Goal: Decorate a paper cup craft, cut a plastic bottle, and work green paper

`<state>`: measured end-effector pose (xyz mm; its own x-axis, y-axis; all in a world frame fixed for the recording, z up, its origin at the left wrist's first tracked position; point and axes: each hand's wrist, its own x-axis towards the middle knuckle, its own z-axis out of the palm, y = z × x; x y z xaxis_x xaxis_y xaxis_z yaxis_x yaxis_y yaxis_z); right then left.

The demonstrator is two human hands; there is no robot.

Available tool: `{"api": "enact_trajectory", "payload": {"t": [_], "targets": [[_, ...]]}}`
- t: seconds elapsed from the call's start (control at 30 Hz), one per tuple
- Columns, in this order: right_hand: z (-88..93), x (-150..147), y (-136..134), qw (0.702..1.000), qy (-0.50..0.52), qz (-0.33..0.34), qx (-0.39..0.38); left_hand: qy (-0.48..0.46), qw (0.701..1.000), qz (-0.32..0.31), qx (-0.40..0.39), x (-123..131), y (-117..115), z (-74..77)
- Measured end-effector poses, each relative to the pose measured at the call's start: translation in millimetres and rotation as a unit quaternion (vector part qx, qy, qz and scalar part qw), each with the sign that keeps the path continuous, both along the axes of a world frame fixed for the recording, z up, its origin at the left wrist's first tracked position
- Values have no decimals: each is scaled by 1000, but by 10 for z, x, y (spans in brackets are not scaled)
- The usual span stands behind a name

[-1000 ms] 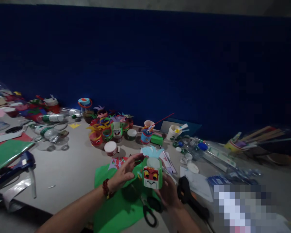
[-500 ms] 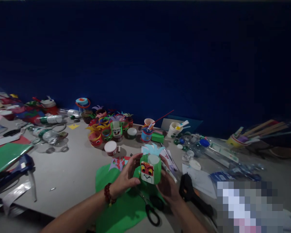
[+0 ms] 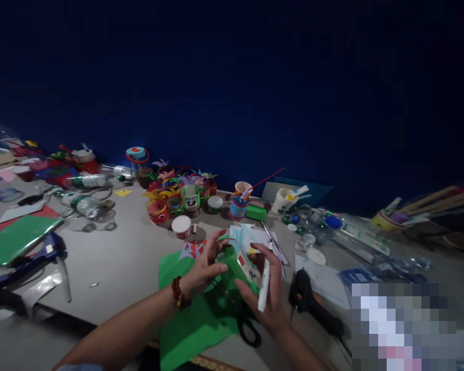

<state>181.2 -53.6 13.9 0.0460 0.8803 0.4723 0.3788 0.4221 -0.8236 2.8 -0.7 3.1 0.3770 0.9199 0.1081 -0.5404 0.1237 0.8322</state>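
Note:
A green paper-covered cup (image 3: 230,270) with a paper face and a pale blue fringe on top is between my hands, its face turned to the right. My left hand (image 3: 205,270) curls around its left side. My right hand (image 3: 268,304) supports the other side with thumb and fingers and also grips a white marker (image 3: 263,286) that slants between the fingers. Beneath lie a green paper sheet (image 3: 178,319) and black-handled scissors (image 3: 249,330), partly hidden by the cup and my right hand.
A black glue gun (image 3: 317,304) lies right of my right hand. Several decorated cups (image 3: 158,211) stand behind, with a lidded tub (image 3: 181,226). Plastic bottles (image 3: 83,203) and a blue tool (image 3: 34,257) lie to the left; clear bottles (image 3: 344,237) lie to the right.
The cup has turned so that its face, which pointed toward me, now points right. The marker in my right hand has swung more upright, and the camera view has shifted slightly.

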Motion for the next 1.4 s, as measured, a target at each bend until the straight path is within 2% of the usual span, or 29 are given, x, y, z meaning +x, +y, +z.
{"api": "enact_trajectory", "payload": {"t": [0.13, 0.23, 0.43, 0.53, 0.7, 0.9, 1.0, 1.07, 1.13, 1.2, 1.33, 1.4], "targets": [[3, -15, -39, 997, -54, -2, 49, 3, 1000, -26, 2, -37, 6, 40], [8, 21, -47, 994, -74, 15, 75, -33, 997, -70, -16, -51, 21, 75], [49, 149, -22, 991, -46, 32, 119, -99, 981, -160, -51, -40, 36, 193], [17, 197, -18, 993, -37, 50, 98, -104, 975, -182, -72, -36, 36, 185], [-24, 198, -62, 996, -33, 53, 61, -104, 971, -196, -91, -42, 56, 111], [66, 178, -46, 993, -30, 78, 86, -93, 968, -206, -112, -43, 69, 60], [91, 191, -32, 996, -16, 71, 53, -87, 967, -208, -118, -52, 61, 30], [102, 185, -28, 999, 22, 31, 17, -78, 967, -209, -120, -58, 56, 20], [113, 169, -19, 996, 78, -37, -5, -72, 969, -204, -117, -58, 53, 19], [123, 158, -7, 990, 118, -73, 6, -69, 971, -199, -116, -49, 53, 21], [127, 180, -2, 995, 79, 17, 57, -64, 972, -195, -113, -28, 58, 9], [134, 196, -8, 999, 10, 21, 48, -57, 976, -181, -107, -33, 63, -15]]}}
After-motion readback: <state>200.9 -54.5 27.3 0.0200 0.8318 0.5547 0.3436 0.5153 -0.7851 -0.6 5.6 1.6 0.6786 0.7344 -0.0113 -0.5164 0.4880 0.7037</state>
